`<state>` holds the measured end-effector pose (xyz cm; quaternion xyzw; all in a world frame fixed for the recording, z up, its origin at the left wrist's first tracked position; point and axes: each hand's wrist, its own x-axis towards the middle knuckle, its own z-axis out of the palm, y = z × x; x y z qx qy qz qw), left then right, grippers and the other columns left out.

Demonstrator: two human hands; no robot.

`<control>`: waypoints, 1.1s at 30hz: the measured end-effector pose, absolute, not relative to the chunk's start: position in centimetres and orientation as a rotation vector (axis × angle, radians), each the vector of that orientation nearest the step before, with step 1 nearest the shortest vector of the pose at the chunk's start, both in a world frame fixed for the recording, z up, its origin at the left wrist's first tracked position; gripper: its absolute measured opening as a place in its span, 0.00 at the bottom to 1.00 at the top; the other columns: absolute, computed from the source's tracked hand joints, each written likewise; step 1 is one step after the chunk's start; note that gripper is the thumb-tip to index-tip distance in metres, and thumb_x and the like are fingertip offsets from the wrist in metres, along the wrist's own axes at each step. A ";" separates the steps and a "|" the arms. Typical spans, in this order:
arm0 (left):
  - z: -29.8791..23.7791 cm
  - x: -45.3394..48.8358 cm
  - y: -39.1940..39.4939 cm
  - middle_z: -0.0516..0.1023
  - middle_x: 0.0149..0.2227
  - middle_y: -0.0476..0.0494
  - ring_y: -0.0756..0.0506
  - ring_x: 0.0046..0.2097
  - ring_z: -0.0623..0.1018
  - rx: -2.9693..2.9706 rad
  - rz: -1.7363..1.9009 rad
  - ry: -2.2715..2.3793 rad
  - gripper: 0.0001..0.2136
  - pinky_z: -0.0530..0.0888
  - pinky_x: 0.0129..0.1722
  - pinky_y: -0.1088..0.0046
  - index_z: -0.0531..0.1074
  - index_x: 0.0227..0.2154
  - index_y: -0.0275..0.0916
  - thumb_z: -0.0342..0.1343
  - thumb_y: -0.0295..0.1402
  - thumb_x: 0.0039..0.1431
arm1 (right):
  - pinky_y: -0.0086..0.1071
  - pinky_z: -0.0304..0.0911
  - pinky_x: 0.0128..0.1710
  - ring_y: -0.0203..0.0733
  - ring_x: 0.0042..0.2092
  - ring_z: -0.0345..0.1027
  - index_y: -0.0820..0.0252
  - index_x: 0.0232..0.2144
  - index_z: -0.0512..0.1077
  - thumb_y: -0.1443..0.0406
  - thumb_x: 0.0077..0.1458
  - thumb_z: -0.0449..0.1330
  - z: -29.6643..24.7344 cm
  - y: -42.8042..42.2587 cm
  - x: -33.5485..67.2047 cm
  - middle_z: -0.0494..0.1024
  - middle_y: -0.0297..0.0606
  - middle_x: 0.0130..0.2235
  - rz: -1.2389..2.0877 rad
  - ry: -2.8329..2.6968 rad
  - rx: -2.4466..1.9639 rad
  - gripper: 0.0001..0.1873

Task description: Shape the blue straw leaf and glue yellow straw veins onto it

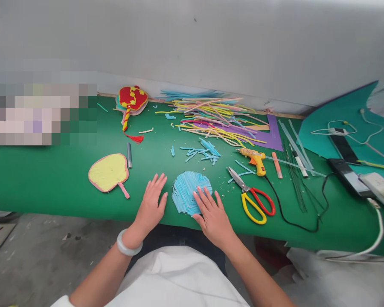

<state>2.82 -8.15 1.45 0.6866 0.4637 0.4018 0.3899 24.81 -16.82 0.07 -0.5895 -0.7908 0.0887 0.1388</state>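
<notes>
A round blue piece [188, 192] made of strips laid side by side lies on the green table [60, 183] in front of me. My right hand [211, 213] rests on its lower right part with the fingers spread. Just left of the piece, my left hand [152, 204] is open above the table and holds nothing. Short blue strips [208, 149] lie scattered beyond the piece. To the right are scissors [251, 196] with one red and one yellow handle, blades parted. Behind them sits a yellow glue gun [254, 160].
A yellow fan shape with pink edging [109, 172] lies at left, near a dark grey stick [129, 155]. Farther back are a red fan with a tassel [132, 97] and a heap of coloured strips [211, 113]. A black cord [294, 225], phone [348, 177] and power strip [377, 185] occupy the right.
</notes>
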 end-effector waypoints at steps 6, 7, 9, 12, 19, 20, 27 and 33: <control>0.6 2.6 -8.9 0.70 0.62 0.43 0.39 0.68 0.58 1.839 0.950 1.131 0.18 0.40 0.67 0.48 0.72 0.54 0.49 0.54 0.30 0.62 | 0.57 0.39 0.67 0.51 0.70 0.41 0.51 0.70 0.39 0.55 0.68 0.45 -0.4 -16.8 26.0 0.52 0.40 0.69 0.200 -2.191 -1.738 0.33; 0.6 2.6 -9.1 0.71 0.60 0.43 0.39 0.68 0.59 1.827 0.947 1.117 0.17 0.39 0.67 0.47 0.74 0.53 0.49 0.54 0.29 0.62 | 0.57 0.39 0.67 0.51 0.71 0.40 0.52 0.70 0.39 0.55 0.68 0.44 -0.4 -16.9 26.3 0.52 0.40 0.69 0.177 -2.147 -1.762 0.33; 0.6 2.8 -9.3 0.74 0.58 0.43 0.37 0.67 0.60 1.770 0.941 1.090 0.16 0.35 0.67 0.46 0.76 0.49 0.50 0.57 0.29 0.59 | 0.57 0.39 0.67 0.50 0.71 0.39 0.51 0.70 0.38 0.56 0.69 0.42 -0.5 -17.1 27.0 0.52 0.40 0.70 0.147 -2.061 -1.814 0.32; 0.5 2.9 -9.3 0.76 0.55 0.42 0.36 0.66 0.62 1.728 0.896 1.062 0.17 0.31 0.66 0.45 0.77 0.48 0.49 0.59 0.28 0.57 | 0.57 0.39 0.67 0.49 0.70 0.41 0.50 0.70 0.39 0.57 0.69 0.42 -0.9 -17.3 27.7 0.52 0.40 0.70 0.150 -1.993 -1.857 0.31; 0.7 3.1 -9.3 0.76 0.56 0.41 0.35 0.66 0.62 1.558 0.908 1.084 0.18 0.32 0.66 0.44 0.77 0.48 0.48 0.62 0.28 0.54 | 0.58 0.40 0.67 0.51 0.70 0.44 0.48 0.70 0.41 0.57 0.68 0.43 -0.8 -17.0 27.5 0.53 0.39 0.69 0.170 -1.917 -1.842 0.31; 0.8 3.0 -9.4 0.75 0.56 0.41 0.35 0.66 0.62 1.536 0.938 1.103 0.17 0.32 0.66 0.44 0.77 0.48 0.49 0.62 0.28 0.54 | 0.59 0.40 0.67 0.51 0.70 0.44 0.48 0.70 0.41 0.58 0.68 0.44 -0.6 -17.0 27.0 0.54 0.40 0.69 0.166 -1.903 -1.835 0.31; 0.6 2.4 -9.5 0.79 0.52 0.42 0.35 0.64 0.66 1.609 0.939 1.127 0.16 0.31 0.67 0.47 0.79 0.44 0.48 0.62 0.25 0.53 | 0.56 0.37 0.68 0.48 0.70 0.45 0.51 0.69 0.47 0.60 0.67 0.50 0.7 -16.4 21.6 0.60 0.39 0.66 0.259 -2.152 -1.569 0.31; 0.3 2.5 -9.4 0.78 0.53 0.43 0.34 0.64 0.66 1.784 0.897 1.075 0.18 0.31 0.66 0.44 0.77 0.48 0.49 0.59 0.26 0.56 | 0.56 0.38 0.68 0.48 0.67 0.52 0.51 0.59 0.67 0.60 0.66 0.52 -0.5 -16.0 21.0 0.67 0.36 0.62 0.257 -2.234 -1.506 0.20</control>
